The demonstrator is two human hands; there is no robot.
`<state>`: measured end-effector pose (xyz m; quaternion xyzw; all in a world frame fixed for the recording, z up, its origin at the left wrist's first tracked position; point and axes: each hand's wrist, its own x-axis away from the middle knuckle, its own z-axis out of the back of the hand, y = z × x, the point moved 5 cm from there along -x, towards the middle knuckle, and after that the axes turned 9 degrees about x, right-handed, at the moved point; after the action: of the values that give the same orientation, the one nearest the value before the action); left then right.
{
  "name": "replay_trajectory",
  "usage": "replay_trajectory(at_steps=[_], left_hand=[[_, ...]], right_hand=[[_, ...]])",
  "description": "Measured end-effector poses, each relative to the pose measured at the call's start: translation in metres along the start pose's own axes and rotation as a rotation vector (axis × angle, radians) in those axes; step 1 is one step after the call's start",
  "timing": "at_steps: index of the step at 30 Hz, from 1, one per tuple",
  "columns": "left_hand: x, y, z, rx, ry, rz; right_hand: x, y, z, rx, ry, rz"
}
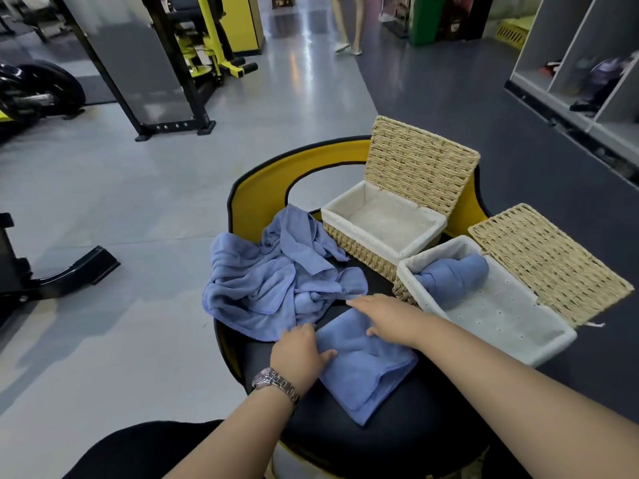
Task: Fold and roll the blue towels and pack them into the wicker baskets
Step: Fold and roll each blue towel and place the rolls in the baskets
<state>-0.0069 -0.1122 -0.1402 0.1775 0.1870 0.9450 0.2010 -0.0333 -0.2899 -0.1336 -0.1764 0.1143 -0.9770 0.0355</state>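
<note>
While pressing flat on folded blue towel (pixel 363 368) atop black seat (pixel 345 440): left hand (pixel 299 354) with fingers together, right hand (pixel 383 318) with fingers extended. Beyond, crumpled towel pile (pixel 266 278). Rolled towel (pixel 453 274) inside near basket (pixel 491 305); far basket (pixel 383 223) holding only its liner.

Two wicker baskets (pixel 382 233) (pixel 484 305) with open lids, one rolled towel (pixel 453 276), one folded towel (pixel 363 361), one loose towel heap (pixel 273 274), two hands (pixel 299 354) (pixel 387 316), one wristwatch (pixel 275 382).

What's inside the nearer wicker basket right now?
The nearer wicker basket holds one rolled blue towel at its far end; bare white liner elsewhere. Anything beneath the roll is hidden.
</note>
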Motion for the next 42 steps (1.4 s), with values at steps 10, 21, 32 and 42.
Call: replay_trajectory(at_steps=[10,21,32,42], left_hand=[[-0.002,0.001,0.049,0.589,-0.205,0.023],[-0.001,0.014,0.034,0.345,0.029,-0.320],[0.045,0.013,0.006,-0.106,-0.056,-0.665],[0.035,0.014,-0.014,0.114,-0.209,-0.361]], right_hand=[[0.037,-0.004,0.034,-0.352,-0.055,0.004],[0.042,0.007,0.013,-0.262,0.193,0.000],[0.071,0.006,-0.002,0.063,0.118,0.128],[0.075,-0.004,-0.008,0.034,-0.095,0.000]])
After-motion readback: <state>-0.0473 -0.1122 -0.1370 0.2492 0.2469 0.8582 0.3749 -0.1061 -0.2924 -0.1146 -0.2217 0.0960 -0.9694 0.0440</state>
